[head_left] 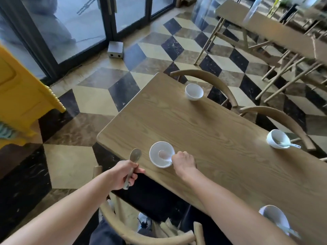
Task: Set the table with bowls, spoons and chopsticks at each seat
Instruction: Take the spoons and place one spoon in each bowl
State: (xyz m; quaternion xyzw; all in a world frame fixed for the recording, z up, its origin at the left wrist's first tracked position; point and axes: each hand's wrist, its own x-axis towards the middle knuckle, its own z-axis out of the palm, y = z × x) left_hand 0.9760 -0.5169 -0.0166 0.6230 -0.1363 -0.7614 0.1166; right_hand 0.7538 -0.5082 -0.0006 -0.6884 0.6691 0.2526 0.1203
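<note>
Head view looks down on a wooden counter (203, 131) with four white bowls on it. At the near left edge stands the nearest bowl (161, 154), and a white spoon (163, 155) lies inside it with the handle pointing to the right. The right hand (184, 160) is just beside this bowl, and its grip is pinched on the end of that spoon handle. The left hand (122, 174) is off the counter edge, to the left of the bowl; its grip is clenched around the handle of a metal spoon (133, 165), with the spoon head pointing up and away. A second bowl (194, 91) stands at the far side of the counter, and I see no spoon in it. A third bowl (278, 139) is on the right side and holds a spoon. The fourth bowl (273, 218) is at the near right, also with a spoon in it. Wooden chairs (208, 80) stand around the counter. No chopsticks are visible.
</note>
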